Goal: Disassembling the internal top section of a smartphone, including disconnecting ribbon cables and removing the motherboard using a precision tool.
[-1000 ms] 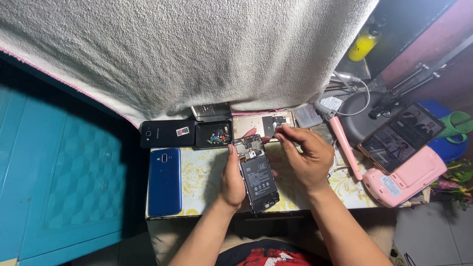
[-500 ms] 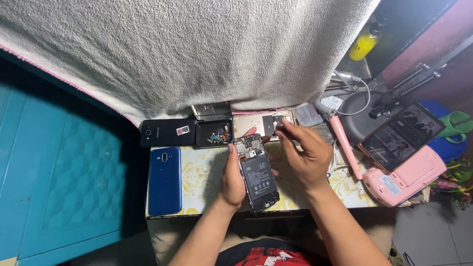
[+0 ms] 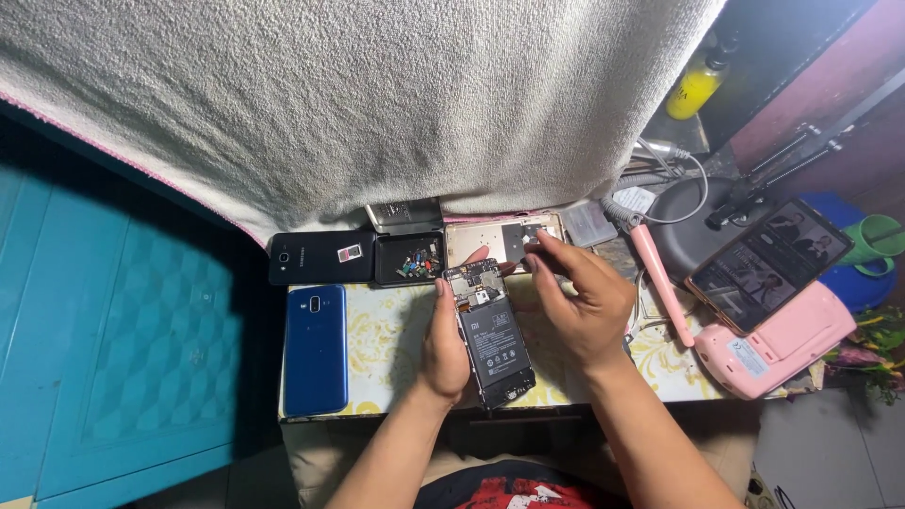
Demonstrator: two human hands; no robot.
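An opened phone, its back cover removed so that the black battery and the circuit board at the top are exposed, is held along its left edge by the left hand, fingers closed around the side of the body, over a small table with a yellow-patterned cloth. The right hand is raised just beyond the phone's upper right corner, its fingertips pinched together; a small part or tool appears to be gripped there, though what it is cannot be told. The step in hand is judged to be disassembly work at the board end of the phone. The next move is judged to call for a steady hold by the left hand and fine placement of the pinched fingertips, since the parts at that end are small and closely set. A blue phone lies flat to the left, well apart; a black phone and a small black tray of loose parts lie beyond it, beside a gold-coloured back cover
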